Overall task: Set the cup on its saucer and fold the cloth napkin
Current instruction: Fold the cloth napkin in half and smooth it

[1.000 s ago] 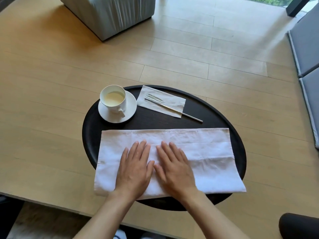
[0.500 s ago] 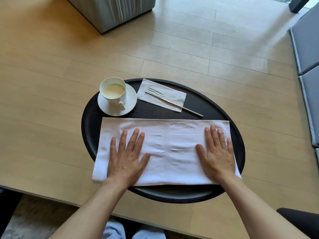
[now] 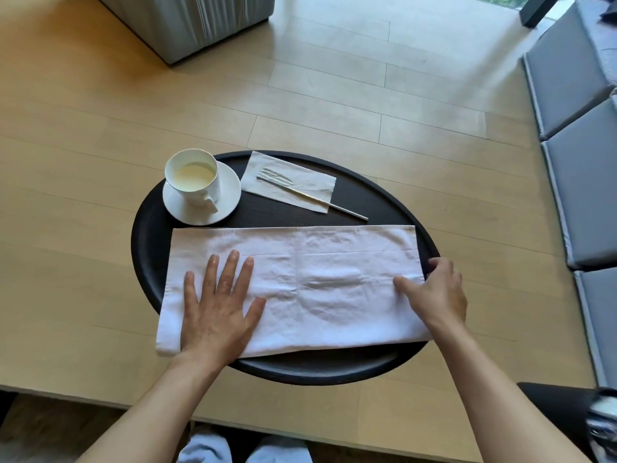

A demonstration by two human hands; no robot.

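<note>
A white cloth napkin (image 3: 327, 262) lies folded into a long band across the near half of a round black tray (image 3: 374, 195). My left hand (image 3: 217, 305) presses flat on the band's left part, fingers spread. My right hand (image 3: 434, 292) is at the band's right end, thumb on top and fingers curled around the edge, gripping it. A white cup (image 3: 193, 178) with pale liquid stands upright on its white saucer (image 3: 230, 192) at the tray's far left.
A small grey paper napkin (image 3: 310, 182) with a metal fork (image 3: 334, 203) on it lies at the tray's back. The tray sits on a light wooden table. A grey pouf (image 3: 200, 21) stands beyond, grey cushions (image 3: 584, 162) at the right.
Both hands slid apart from the band's middle toward its ends. The right hand then moved off the top to the right edge and closed around it.
</note>
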